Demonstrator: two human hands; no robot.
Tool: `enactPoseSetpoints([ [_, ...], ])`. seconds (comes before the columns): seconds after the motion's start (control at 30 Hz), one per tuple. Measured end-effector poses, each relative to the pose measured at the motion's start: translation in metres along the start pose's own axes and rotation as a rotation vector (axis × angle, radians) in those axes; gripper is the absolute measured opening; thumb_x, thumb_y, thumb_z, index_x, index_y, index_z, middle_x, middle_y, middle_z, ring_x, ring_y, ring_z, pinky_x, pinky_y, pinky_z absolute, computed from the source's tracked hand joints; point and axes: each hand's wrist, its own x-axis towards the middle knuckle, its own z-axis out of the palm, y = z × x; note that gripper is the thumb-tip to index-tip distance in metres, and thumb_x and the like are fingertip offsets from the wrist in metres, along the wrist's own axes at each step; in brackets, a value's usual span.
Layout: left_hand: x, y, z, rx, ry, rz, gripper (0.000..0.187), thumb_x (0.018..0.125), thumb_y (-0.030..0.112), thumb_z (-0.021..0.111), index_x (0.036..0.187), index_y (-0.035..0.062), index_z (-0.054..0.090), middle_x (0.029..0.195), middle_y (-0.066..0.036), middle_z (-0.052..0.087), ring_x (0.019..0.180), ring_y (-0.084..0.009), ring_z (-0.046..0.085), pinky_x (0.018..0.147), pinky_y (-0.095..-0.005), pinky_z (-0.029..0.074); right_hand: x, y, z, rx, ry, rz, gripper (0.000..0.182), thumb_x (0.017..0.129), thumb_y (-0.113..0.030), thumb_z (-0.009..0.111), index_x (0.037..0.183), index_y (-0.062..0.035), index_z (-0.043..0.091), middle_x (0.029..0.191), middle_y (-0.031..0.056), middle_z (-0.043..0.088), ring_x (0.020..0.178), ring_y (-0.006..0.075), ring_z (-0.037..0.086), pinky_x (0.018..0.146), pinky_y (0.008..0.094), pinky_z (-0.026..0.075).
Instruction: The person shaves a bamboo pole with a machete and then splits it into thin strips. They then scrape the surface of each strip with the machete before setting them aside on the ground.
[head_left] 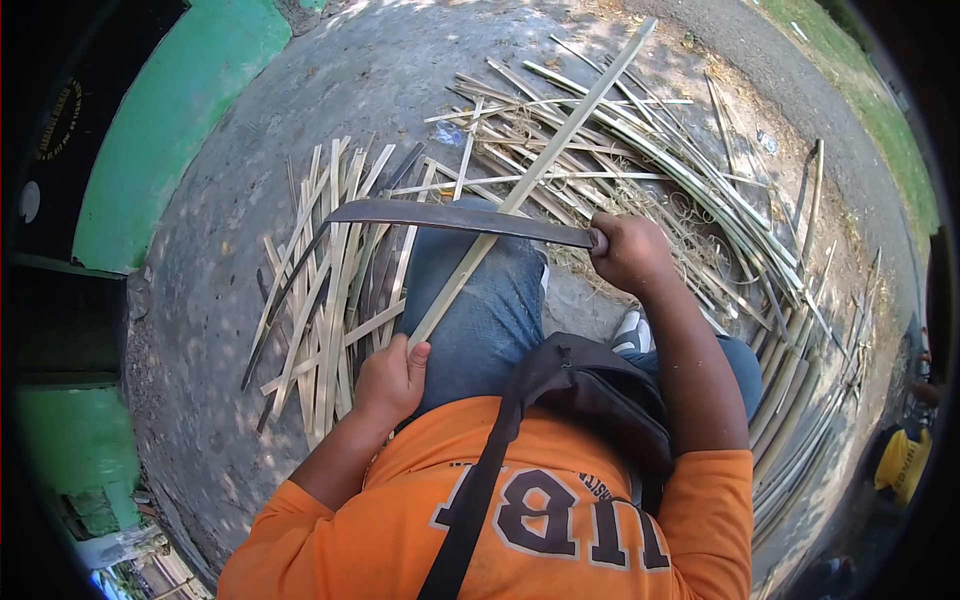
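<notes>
My left hand (pixel 390 380) is closed round the near end of a long pale bamboo strip (pixel 560 135), its thumb lying along the strip. From there the strip slants up and away to the right, over my jeans-covered knee (pixel 470 300). In my right hand (pixel 632 252) is the handle of a machete (pixel 450 217), gripped in a fist. Its long dark blade points left and crosses over the bamboo strip above the knee.
Split bamboo strips (pixel 335 270) lie piled on the ground at left. More strips and curly shavings (pixel 690 215) spread ahead and right. Thicker bamboo pieces (pixel 785 400) lie by my right side. A green wall (pixel 180 130) stands at left, and a black bag (pixel 610 390) rests against me.
</notes>
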Motion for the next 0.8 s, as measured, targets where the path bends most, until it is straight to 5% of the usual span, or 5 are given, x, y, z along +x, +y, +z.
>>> enactPoseSetpoints([
  [0.63, -0.001, -0.003, 0.004, 0.013, 0.001, -0.005, 0.05, 0.11, 0.045, 0.046, 0.085, 0.002, 0.052, 0.068, -0.027, 0.06, 0.068, -0.0533, 0.062, 0.059, -0.0592, 0.047, 0.002, -0.032, -0.007, -0.046, -0.053, -0.083, 0.015, 0.09, -0.024, 0.062, 0.086, -0.0101, 0.066, 0.076, 0.0156, 0.069, 0.074, 0.0408, 0.069, 0.069, 0.0545, 0.054],
  [0.8, -0.001, -0.003, 0.004, 0.015, 0.016, 0.002, 0.05, 0.11, 0.045, 0.047, 0.085, 0.002, 0.052, 0.067, -0.027, 0.06, 0.068, -0.0534, 0.061, 0.059, -0.0588, 0.047, 0.008, 0.01, -0.005, -0.042, 0.006, 0.085, 0.012, 0.089, -0.022, 0.061, 0.088, -0.0107, 0.066, 0.077, 0.0171, 0.068, 0.076, 0.0412, 0.068, 0.071, 0.0541, 0.054],
])
